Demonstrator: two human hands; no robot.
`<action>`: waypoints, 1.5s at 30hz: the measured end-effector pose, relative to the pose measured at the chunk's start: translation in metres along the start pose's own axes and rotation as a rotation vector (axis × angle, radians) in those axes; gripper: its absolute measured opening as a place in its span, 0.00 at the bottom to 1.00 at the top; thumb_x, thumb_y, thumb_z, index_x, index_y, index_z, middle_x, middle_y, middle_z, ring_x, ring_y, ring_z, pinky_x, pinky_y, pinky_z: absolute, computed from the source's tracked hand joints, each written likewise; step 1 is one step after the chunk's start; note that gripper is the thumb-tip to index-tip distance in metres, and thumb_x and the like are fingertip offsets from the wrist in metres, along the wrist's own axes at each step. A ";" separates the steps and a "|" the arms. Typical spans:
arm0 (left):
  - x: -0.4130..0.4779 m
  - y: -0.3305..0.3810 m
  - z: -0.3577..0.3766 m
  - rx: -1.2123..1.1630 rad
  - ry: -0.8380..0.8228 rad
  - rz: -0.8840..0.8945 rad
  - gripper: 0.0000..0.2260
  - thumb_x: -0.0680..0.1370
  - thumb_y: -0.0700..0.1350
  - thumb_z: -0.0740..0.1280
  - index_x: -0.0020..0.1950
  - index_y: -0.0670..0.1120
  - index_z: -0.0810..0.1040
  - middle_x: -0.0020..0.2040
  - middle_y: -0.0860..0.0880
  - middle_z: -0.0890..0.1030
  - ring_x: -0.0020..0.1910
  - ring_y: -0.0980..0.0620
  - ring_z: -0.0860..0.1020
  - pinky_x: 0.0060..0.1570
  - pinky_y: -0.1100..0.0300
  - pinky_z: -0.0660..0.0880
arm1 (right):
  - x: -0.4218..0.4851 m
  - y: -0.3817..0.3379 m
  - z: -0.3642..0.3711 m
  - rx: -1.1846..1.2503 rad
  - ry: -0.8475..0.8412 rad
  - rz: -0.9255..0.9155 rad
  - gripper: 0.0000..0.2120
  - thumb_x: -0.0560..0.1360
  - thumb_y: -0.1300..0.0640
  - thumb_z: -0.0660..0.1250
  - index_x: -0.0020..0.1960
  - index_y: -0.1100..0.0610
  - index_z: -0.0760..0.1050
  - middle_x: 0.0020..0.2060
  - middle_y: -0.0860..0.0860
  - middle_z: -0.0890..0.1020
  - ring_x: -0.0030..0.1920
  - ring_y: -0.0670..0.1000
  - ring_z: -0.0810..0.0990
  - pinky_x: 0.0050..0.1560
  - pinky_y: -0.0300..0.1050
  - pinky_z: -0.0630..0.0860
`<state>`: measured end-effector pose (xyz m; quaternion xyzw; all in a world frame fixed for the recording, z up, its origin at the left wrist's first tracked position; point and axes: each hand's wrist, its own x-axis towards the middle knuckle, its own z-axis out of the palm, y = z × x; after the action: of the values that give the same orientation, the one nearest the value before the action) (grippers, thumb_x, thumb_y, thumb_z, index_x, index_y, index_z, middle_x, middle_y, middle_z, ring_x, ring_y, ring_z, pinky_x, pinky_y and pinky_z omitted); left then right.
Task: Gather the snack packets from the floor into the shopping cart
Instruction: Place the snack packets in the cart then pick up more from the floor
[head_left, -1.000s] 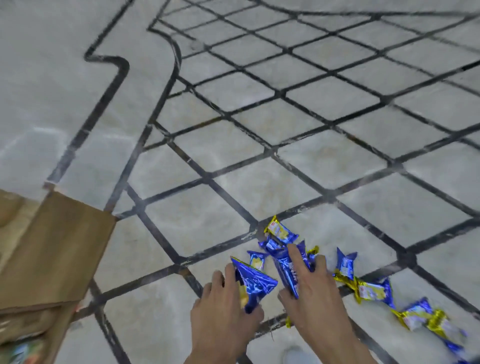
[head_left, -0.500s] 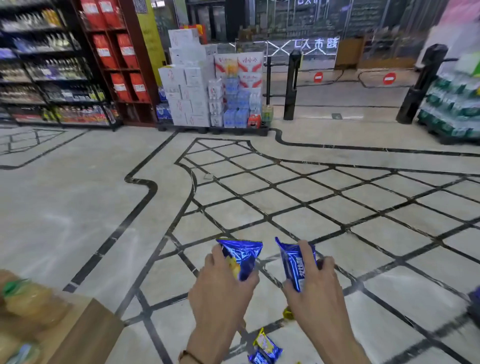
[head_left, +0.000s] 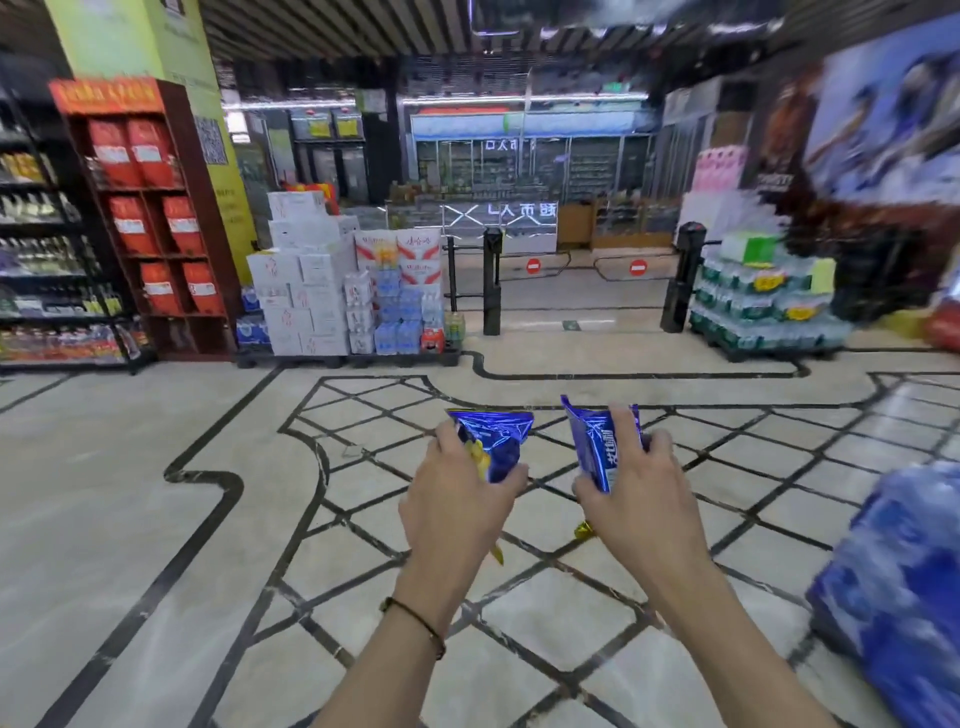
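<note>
My left hand (head_left: 457, 509) grips a shiny blue snack packet (head_left: 496, 441) with a yellow edge, held up in front of me above the tiled floor. My right hand (head_left: 639, 499) grips a second blue snack packet (head_left: 597, 441) with white lettering, at about the same height. A small gold wrapper tip (head_left: 584, 529) pokes out below the right hand. The two hands are side by side, a short gap apart. The shopping cart and the packets left on the floor are out of view.
A blurred blue bulky object (head_left: 904, 587) fills the lower right. Stacked white cartons (head_left: 306, 280) stand ahead left beside red shelving (head_left: 150, 208). Entrance gate posts (head_left: 491, 280) and a pallet of bottled water (head_left: 763, 301) lie ahead. Marble floor with black lines (head_left: 156, 519) spreads around me.
Both hands rose from the floor pile, each with a blue packet. The view tilted up from the floor to the store entrance; the floor packets and brown box left the frame.
</note>
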<state>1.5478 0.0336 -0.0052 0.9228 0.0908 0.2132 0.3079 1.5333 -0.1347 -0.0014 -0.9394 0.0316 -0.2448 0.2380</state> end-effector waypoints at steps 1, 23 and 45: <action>-0.005 0.003 -0.006 -0.008 -0.017 0.035 0.39 0.70 0.68 0.70 0.73 0.50 0.61 0.61 0.51 0.77 0.58 0.48 0.77 0.45 0.56 0.68 | -0.009 -0.004 -0.010 -0.021 0.020 0.016 0.36 0.74 0.47 0.68 0.75 0.44 0.51 0.53 0.54 0.69 0.48 0.57 0.74 0.45 0.49 0.73; -0.410 0.257 -0.018 -0.601 -0.788 0.873 0.36 0.67 0.68 0.71 0.67 0.52 0.64 0.59 0.51 0.79 0.57 0.44 0.78 0.52 0.45 0.77 | -0.422 0.132 -0.334 -0.538 0.596 0.933 0.39 0.73 0.45 0.67 0.77 0.47 0.51 0.55 0.56 0.67 0.51 0.63 0.75 0.45 0.51 0.69; -1.110 0.347 -0.154 -0.649 -1.663 1.497 0.39 0.66 0.68 0.72 0.69 0.50 0.65 0.61 0.47 0.78 0.61 0.43 0.76 0.56 0.44 0.76 | -1.005 0.166 -0.594 -0.790 1.031 1.781 0.38 0.71 0.46 0.68 0.74 0.43 0.52 0.59 0.57 0.69 0.55 0.62 0.76 0.50 0.54 0.76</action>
<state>0.5007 -0.4921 -0.0581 0.4789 -0.7654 -0.3161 0.2914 0.3777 -0.3616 -0.0697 -0.3757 0.8689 -0.3209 -0.0296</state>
